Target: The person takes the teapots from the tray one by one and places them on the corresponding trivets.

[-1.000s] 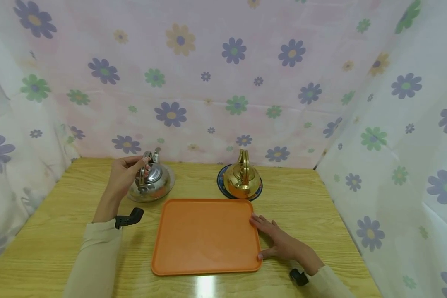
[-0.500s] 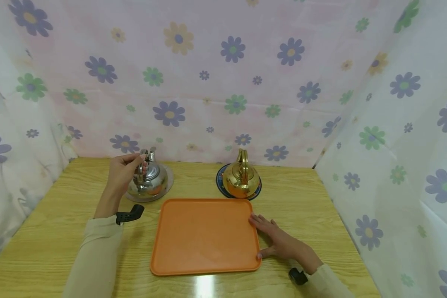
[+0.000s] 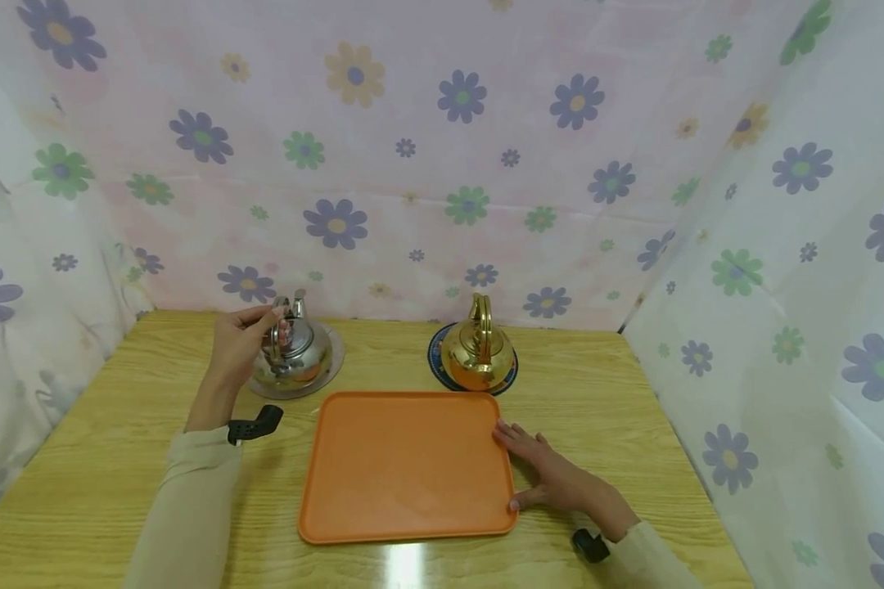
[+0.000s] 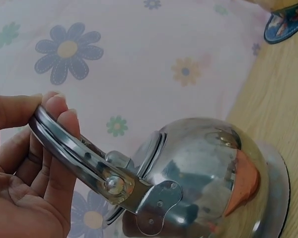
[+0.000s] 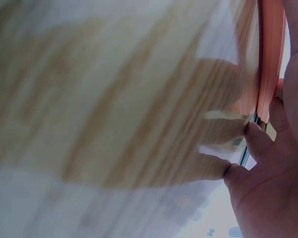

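Observation:
At the back left, a silver kettle (image 3: 302, 360) stands on a round pale mat (image 3: 336, 360). My left hand (image 3: 239, 343) holds its raised handle (image 4: 72, 151), thumb and fingertips meeting around the top of the loop in the left wrist view. An orange tray (image 3: 408, 466) lies in the middle of the table, with nothing on it. My right hand (image 3: 560, 478) rests on the tray's right edge, fingers spread and fairly straight. In the right wrist view, fingertips (image 5: 238, 173) touch down beside the orange rim (image 5: 270, 59).
A gold kettle (image 3: 477, 360) stands on a round blue patterned mat (image 3: 436, 360) just behind the tray. The wooden table (image 3: 597, 393) runs back to a flowered cloth (image 3: 412, 164), which also hangs along both sides.
The left hand, holding the handle, and the silver kettle have shifted very slightly left in the head view, along with a small camera shift. The right hand stays at the tray's edge.

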The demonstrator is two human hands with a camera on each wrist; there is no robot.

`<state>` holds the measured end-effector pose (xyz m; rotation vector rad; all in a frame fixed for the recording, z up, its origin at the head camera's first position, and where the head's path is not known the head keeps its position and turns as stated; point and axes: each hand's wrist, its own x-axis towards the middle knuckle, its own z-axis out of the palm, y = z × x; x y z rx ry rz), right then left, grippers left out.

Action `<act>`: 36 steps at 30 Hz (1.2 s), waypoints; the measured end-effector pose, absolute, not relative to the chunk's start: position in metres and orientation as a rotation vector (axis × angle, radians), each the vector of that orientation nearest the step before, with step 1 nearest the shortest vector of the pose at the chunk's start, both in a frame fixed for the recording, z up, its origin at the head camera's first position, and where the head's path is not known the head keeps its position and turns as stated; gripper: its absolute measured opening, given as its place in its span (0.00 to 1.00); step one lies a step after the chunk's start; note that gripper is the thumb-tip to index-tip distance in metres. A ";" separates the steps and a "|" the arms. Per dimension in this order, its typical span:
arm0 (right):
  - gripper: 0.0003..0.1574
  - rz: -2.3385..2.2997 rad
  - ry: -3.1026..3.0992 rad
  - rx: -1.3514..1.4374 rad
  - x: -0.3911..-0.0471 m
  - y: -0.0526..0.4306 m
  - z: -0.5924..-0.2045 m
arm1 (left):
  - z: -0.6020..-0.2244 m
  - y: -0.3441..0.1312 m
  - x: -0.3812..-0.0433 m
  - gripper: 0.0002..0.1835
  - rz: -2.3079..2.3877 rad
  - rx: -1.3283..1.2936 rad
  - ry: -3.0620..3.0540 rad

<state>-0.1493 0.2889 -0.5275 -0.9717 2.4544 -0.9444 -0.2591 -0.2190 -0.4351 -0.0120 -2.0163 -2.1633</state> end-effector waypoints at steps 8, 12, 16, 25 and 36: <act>0.65 -0.943 2.448 -0.965 -0.148 0.289 -0.524 | -0.439 -0.222 -0.258 0.31 -2.168 -0.068 -2.029; 0.65 -0.943 2.447 -0.974 -0.149 0.289 -0.523 | -0.442 -0.226 -0.259 0.32 -2.142 -0.142 -2.095; 0.64 -0.947 2.445 -0.970 -0.149 0.289 -0.523 | -0.443 -0.229 -0.263 0.30 -2.096 -0.234 -2.163; 0.65 -0.867 2.486 -0.984 -0.156 0.287 -0.521 | -0.440 -0.234 -0.268 0.30 -1.798 -0.247 -2.443; 0.67 -0.827 2.509 -0.975 -0.160 0.294 -0.518 | -0.437 -0.225 -0.264 0.32 -1.252 -0.402 -2.672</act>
